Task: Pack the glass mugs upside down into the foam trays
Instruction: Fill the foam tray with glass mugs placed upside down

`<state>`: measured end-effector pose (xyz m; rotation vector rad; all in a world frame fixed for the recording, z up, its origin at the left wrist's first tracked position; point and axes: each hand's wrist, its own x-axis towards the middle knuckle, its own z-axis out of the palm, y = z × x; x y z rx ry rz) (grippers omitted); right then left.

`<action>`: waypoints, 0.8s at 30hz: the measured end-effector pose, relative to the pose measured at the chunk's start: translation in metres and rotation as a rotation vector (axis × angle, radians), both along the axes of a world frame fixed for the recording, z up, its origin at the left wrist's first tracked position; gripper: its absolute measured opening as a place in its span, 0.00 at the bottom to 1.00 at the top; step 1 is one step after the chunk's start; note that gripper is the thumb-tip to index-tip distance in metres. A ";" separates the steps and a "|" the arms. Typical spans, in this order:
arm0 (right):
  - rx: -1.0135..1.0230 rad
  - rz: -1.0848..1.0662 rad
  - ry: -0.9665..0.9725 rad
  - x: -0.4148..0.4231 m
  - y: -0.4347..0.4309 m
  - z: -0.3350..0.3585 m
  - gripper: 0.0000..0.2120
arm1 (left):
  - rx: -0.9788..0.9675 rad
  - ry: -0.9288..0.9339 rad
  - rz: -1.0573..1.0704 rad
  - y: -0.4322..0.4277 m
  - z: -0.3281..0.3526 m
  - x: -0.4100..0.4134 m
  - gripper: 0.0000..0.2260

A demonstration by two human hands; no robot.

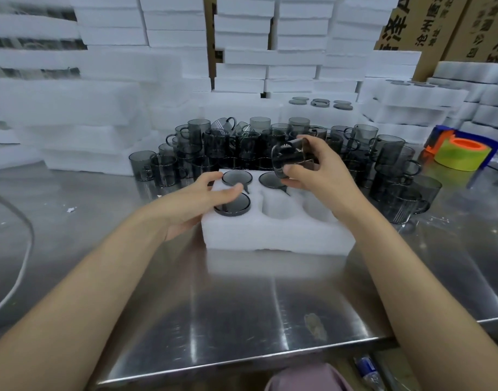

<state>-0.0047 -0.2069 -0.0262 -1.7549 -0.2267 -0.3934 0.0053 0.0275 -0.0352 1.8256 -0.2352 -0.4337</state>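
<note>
I have the tray [276, 230] on the desk [214, 306] straight ahead. My right hand [318, 167] is clamped round a mug [290, 156], held tilted just above the tray's back row. My left hand [197, 201] rests on the tray's left end, fingers loose, thumb touching the front-left mug [232, 206]; it grips nothing that I can see. Two more mugs sit base-up in the back-left [237, 177] and back-middle [270, 180] holes. Loose mugs [214, 142] crowd behind the tray, and a tape roll [462, 156] lies to its right.
</note>
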 end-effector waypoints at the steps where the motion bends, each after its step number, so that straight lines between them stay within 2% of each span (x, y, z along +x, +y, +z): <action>1: -0.008 -0.004 -0.008 -0.001 0.000 0.000 0.23 | 0.011 -0.014 0.009 -0.004 -0.002 -0.002 0.41; 5: -0.127 -0.089 -0.031 -0.007 0.002 0.006 0.21 | -0.012 -0.058 0.070 -0.011 -0.006 -0.003 0.47; 11: -0.196 -0.175 -0.080 -0.015 0.007 0.009 0.21 | 0.015 -0.087 0.105 -0.015 -0.008 0.001 0.43; 14: -0.275 -0.166 -0.181 -0.020 0.010 0.009 0.18 | 0.018 -0.093 0.120 -0.014 -0.010 0.001 0.44; 17: -0.437 -0.176 -0.203 -0.021 0.018 0.007 0.12 | 0.011 -0.098 0.149 -0.015 -0.014 0.002 0.44; 24: -0.571 -0.098 -0.138 -0.020 0.018 0.005 0.13 | 0.002 -0.112 0.175 -0.016 -0.016 0.004 0.42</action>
